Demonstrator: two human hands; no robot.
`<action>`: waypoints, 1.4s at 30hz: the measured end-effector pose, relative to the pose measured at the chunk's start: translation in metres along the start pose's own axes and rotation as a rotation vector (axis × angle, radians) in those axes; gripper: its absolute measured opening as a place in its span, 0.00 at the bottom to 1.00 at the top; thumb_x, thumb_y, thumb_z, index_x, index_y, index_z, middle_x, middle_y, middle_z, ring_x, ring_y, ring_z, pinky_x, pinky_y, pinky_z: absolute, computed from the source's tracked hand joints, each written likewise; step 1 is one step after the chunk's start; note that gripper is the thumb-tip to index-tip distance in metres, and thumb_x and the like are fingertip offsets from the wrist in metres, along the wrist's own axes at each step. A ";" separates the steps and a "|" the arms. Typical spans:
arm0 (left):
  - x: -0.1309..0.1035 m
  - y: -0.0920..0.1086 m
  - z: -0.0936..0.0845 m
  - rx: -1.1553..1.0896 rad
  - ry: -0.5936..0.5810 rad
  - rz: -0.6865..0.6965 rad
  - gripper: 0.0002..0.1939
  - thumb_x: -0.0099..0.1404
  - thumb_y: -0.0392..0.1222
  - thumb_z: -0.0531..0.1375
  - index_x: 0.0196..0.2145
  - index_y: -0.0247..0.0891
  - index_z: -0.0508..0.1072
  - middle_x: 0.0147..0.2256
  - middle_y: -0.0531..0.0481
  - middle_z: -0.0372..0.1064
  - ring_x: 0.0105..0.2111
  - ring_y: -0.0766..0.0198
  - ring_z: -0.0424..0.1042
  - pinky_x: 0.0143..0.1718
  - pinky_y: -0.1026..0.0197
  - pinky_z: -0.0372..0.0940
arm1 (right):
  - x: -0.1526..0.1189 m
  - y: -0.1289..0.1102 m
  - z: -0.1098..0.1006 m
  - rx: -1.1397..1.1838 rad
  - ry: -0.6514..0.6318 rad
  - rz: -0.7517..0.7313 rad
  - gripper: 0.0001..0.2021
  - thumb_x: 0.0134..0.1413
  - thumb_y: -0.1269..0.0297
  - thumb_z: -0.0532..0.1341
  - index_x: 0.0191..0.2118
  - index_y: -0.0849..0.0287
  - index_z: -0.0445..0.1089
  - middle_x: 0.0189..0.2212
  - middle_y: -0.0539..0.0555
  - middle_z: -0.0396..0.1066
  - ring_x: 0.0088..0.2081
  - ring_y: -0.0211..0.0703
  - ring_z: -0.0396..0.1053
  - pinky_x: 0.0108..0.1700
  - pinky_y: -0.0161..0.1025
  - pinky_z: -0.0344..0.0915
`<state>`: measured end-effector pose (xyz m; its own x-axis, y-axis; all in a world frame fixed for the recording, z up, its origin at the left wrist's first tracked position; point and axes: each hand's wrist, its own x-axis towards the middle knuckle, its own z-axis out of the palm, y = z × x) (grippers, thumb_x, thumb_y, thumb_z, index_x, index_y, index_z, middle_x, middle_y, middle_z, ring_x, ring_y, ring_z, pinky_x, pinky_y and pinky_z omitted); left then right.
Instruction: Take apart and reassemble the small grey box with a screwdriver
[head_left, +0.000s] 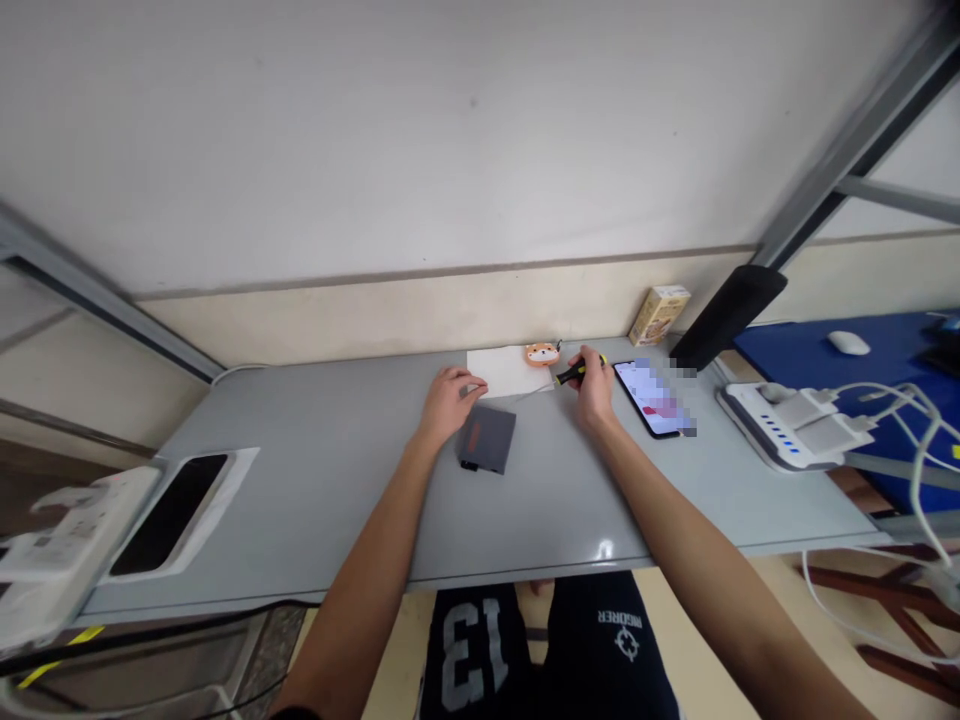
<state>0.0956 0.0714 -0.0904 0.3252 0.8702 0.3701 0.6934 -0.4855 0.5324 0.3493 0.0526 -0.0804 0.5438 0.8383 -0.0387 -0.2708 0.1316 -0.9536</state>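
A screwdriver (571, 373) with a black and yellow handle is gripped in my right hand (595, 388). Its thin shaft points left across the edge of a white sheet of paper (501, 370). My left hand (451, 400) is at the paper's left edge, thumb and fingers pinched together; whatever is between them is too small to make out. Just below the hands a dark grey box-shaped device (489, 440) with reddish lettering lies on the desk. An orange case with an animal face (541, 354) sits at the paper's back right corner.
Right of my right hand lies a lit phone (652, 398). Behind it stand a small carton (659, 314) and a black cylinder (727, 315). A power strip (780, 425) with white cables occupies the desk's right end. Another phone (171, 515) rests at the left.
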 end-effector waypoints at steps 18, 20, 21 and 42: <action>-0.012 -0.004 -0.035 -0.054 -0.069 -0.081 0.14 0.71 0.45 0.58 0.48 0.41 0.80 0.43 0.45 0.74 0.45 0.57 0.71 0.49 0.54 0.67 | 0.010 -0.005 -0.010 -0.002 0.062 -0.023 0.17 0.50 0.48 0.61 0.24 0.57 0.66 0.23 0.48 0.64 0.24 0.35 0.61 0.23 0.33 0.58; -0.016 0.008 -0.041 -0.110 -0.219 -0.052 0.16 0.69 0.49 0.61 0.52 0.44 0.78 0.48 0.46 0.74 0.46 0.57 0.72 0.49 0.54 0.68 | 0.011 -0.007 -0.011 0.003 0.072 -0.031 0.17 0.50 0.48 0.61 0.25 0.57 0.67 0.23 0.48 0.64 0.24 0.35 0.61 0.23 0.33 0.58; -0.018 0.014 -0.044 -0.152 -0.315 -0.036 0.20 0.67 0.52 0.64 0.55 0.47 0.76 0.52 0.46 0.72 0.47 0.57 0.72 0.49 0.55 0.69 | 0.010 -0.008 -0.011 -0.006 0.069 -0.037 0.17 0.50 0.48 0.61 0.24 0.57 0.67 0.23 0.48 0.64 0.24 0.35 0.61 0.23 0.33 0.58; -0.032 0.025 -0.034 -0.292 -0.595 -0.115 0.39 0.60 0.54 0.69 0.64 0.47 0.62 0.42 0.48 0.75 0.37 0.57 0.76 0.35 0.58 0.69 | -0.032 -0.039 -0.018 -0.523 -0.262 -0.538 0.17 0.59 0.63 0.57 0.19 0.56 0.61 0.16 0.46 0.58 0.22 0.36 0.56 0.28 0.38 0.53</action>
<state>0.0809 0.0287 -0.0631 0.6163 0.7751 -0.1393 0.5698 -0.3167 0.7583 0.3564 0.0117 -0.0476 0.2722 0.8356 0.4771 0.4196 0.3432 -0.8404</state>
